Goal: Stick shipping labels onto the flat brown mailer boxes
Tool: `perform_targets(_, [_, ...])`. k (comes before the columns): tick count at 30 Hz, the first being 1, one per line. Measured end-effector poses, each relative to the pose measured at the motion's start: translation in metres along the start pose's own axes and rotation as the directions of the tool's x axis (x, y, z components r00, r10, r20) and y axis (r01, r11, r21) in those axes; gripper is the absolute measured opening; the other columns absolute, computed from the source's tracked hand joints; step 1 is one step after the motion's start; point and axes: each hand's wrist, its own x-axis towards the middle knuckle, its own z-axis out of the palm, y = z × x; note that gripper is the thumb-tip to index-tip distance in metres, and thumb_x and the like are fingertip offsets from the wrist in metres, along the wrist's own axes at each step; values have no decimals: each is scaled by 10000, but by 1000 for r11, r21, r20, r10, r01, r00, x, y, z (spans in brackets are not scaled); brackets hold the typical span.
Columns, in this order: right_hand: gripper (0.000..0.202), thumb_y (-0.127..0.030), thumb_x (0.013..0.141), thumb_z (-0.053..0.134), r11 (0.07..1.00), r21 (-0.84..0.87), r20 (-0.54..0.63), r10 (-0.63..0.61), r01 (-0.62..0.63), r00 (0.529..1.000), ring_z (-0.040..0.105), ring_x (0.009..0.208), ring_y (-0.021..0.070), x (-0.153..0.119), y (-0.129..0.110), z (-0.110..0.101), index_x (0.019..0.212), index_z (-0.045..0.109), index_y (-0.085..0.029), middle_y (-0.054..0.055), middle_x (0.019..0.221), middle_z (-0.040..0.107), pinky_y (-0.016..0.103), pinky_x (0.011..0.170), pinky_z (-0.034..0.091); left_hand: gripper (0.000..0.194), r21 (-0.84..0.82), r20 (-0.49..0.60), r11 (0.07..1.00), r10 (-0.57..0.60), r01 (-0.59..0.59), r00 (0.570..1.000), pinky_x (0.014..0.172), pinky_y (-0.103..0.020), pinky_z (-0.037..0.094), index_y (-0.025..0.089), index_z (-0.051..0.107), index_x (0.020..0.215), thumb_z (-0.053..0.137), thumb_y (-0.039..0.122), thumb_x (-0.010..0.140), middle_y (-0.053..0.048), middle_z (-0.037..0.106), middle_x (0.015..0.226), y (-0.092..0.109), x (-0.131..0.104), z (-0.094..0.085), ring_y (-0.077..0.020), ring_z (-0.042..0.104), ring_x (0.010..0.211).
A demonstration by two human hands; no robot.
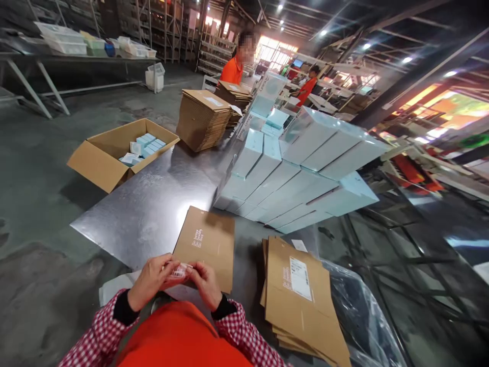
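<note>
Both hands pinch a small white label [178, 271] with a barcode, close in front of my body. My left hand [153, 280] grips its left side, and my right hand [206, 283] has its right end between thumb and finger. Just beyond the hands lies a flat brown cardboard mailer [208, 239] with white printed text, on the metal table [153, 209]. Farther right is a stack of similar flat mailers [298, 300]; its top one bears a white shipping label [300, 278]. White sheets [118, 286] lie partly under my left hand.
Pale blue-white boxes [282, 188] are piled high across the table's far right. An open carton [114, 153] with small light-blue boxes stands beyond the left edge, near a tall stack of flat cardboard [202, 120]. Two people in orange work farther back. Clear plastic [362, 306] lies at right.
</note>
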Motion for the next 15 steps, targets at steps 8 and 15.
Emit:
perform_targets(8, [465, -483, 619, 789, 982, 179, 121, 44, -66, 992, 591, 776, 150, 18, -1, -8, 939, 603, -202, 6, 844, 637, 291, 738, 484, 497, -65, -154, 991, -130, 121, 979, 511, -234, 306, 193, 421, 533, 400, 584, 839, 48, 383, 499, -9, 17, 20, -118, 400, 512])
perform_targets(15, [349, -514, 736, 665, 996, -66, -46, -71, 67, 996, 572, 665, 155, 31, 7, -27, 778, 688, -169, 20, 698, 654, 285, 660, 472, 252, -219, 20, 961, -170, 170, 985, 699, -263, 464, 190, 608, 900, 524, 418, 833, -17, 691, 831, -6, 21, 30, -188, 627, 775])
